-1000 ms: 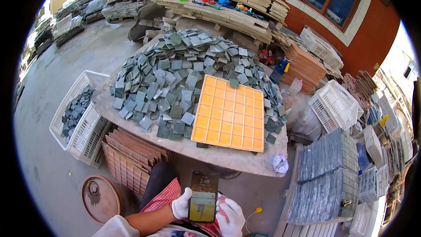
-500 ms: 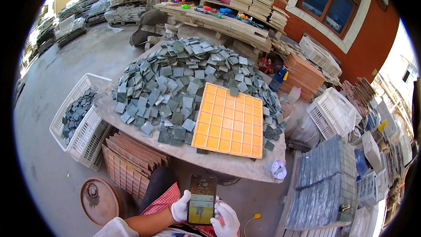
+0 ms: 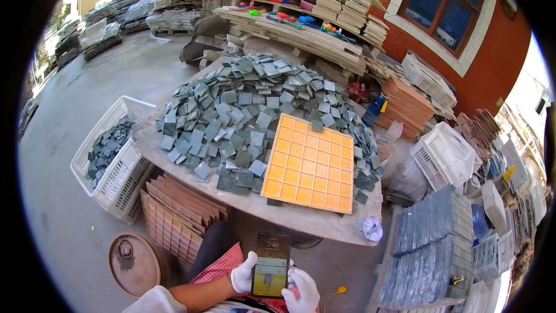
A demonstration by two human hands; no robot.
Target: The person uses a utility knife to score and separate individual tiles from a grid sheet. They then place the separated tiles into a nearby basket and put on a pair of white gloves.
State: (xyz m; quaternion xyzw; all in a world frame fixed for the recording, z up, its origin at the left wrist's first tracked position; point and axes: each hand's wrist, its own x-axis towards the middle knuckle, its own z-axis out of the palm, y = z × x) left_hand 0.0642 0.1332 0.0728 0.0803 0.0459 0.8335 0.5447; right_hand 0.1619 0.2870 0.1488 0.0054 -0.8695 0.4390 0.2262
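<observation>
Low in the view, above my lap, a dark smartphone (image 3: 270, 269) with its screen lit is held upright between my hands. My left hand (image 3: 243, 273), in a white glove, grips the phone's left edge, thumb along the side. Wrapped against the lower right edge is my gloved right hand (image 3: 302, 290), its fingers bent; their tips are partly hidden. Beyond the phone stands a table (image 3: 243, 202) heaped with square grey-green stone tiles (image 3: 234, 119). An orange grid tray (image 3: 310, 165) lies tilted on the table's right side, one tile resting at its top edge.
Left of the table is a white crate (image 3: 119, 182) with small tiles. Under the table lean reddish grid trays (image 3: 176, 211), beside a rusty drum (image 3: 136, 264). At right stand wrapped tile stacks (image 3: 425, 243) and a white basket (image 3: 443, 153). A white roll (image 3: 371, 229) sits on the table corner.
The whole scene has shifted slightly right and down in the picture as my head moved. Both hands still hold the phone in about the same pose.
</observation>
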